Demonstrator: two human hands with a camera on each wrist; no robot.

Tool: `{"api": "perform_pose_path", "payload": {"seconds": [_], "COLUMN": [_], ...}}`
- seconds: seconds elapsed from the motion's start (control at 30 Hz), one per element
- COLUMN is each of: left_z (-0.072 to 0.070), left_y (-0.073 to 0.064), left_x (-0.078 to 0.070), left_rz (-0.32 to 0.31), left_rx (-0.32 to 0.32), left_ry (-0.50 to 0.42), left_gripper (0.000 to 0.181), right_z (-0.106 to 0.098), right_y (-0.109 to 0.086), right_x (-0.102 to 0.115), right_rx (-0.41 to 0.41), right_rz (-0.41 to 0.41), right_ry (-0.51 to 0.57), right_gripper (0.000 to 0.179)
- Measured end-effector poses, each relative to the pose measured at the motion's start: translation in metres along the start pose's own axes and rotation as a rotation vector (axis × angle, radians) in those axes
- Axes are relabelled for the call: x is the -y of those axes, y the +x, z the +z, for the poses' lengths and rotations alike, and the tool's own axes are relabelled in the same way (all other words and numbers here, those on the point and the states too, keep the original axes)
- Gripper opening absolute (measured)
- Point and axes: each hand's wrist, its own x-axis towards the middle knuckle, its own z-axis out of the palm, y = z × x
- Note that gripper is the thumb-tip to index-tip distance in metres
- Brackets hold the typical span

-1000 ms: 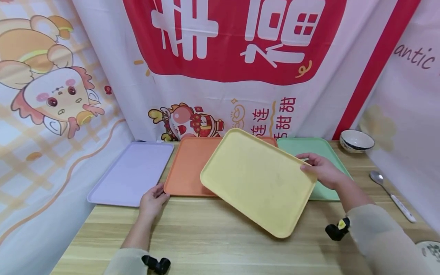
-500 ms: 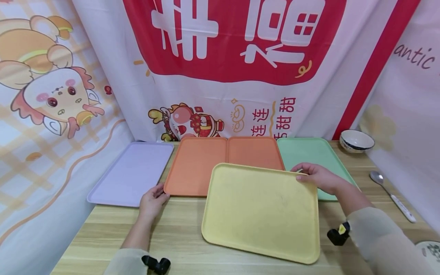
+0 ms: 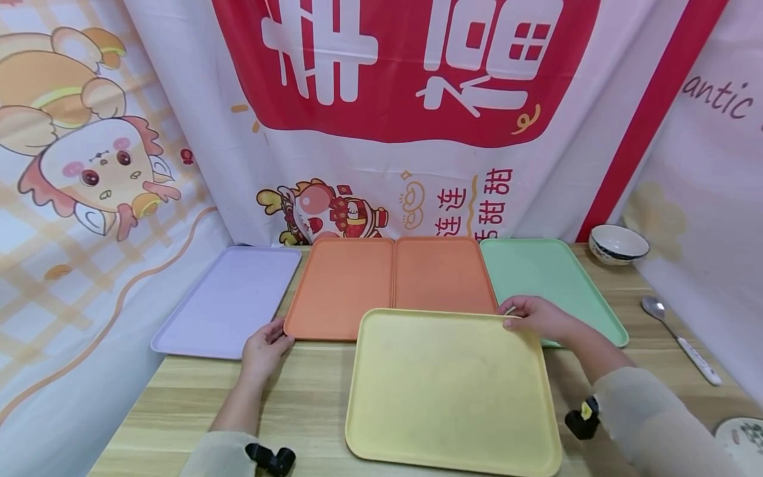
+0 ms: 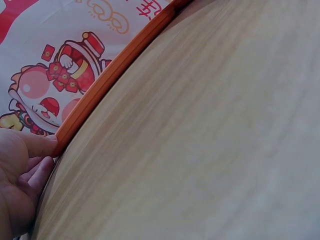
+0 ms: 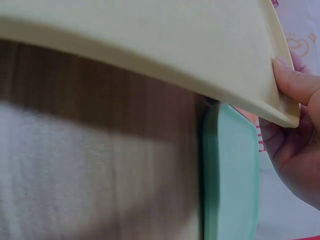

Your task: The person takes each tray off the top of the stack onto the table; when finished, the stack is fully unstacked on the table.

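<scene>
In the head view my right hand (image 3: 539, 318) grips the far right corner of a yellow tray (image 3: 450, 391). The right wrist view shows the thumb on top of the yellow tray's rim and the fingers underneath, with a shadowed gap between tray and table. My left hand (image 3: 265, 348) holds the near left corner of an orange tray (image 3: 342, 291) between thumb and fingers. A second orange tray (image 3: 444, 275) lies against its right side, its near part hidden by the yellow tray. Beyond the right hand lies a green tray (image 3: 542, 275), partly covered by that hand.
A purple tray (image 3: 232, 298) lies left of the orange ones. At the right are a patterned bowl (image 3: 618, 244), a spoon (image 3: 679, 341) with a white handle, and a partly visible plate (image 3: 742, 440). A printed cloth (image 3: 381, 152) hangs behind the wooden table (image 3: 286, 417).
The yellow tray has come down and nearer, turning from a slant to almost square with the table. The orange trays behind it show more. My left hand has stayed in place.
</scene>
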Motion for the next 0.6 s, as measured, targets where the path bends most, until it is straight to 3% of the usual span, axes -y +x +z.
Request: {"api": "perform_pose_path", "payload": {"seconds": [0.27,0.6], "left_z": [0.000,0.000], "left_y": [-0.001,-0.001], "left_x": [0.000,0.000], "left_rz": [0.003,0.005], "left_rx": [0.000,0.001], "left_ry": [-0.010,-0.012], "left_gripper": [0.053,0.053], "right_z": [0.017,0.031], "right_y": [0.003,0.004], "right_x": [-0.007,-0.009], "right_rx": [-0.054,-0.091], "right_rz": [-0.079,-0.057], "right_ry": [-0.095,-0.134], "right_gripper": [0.026,0.016]}}
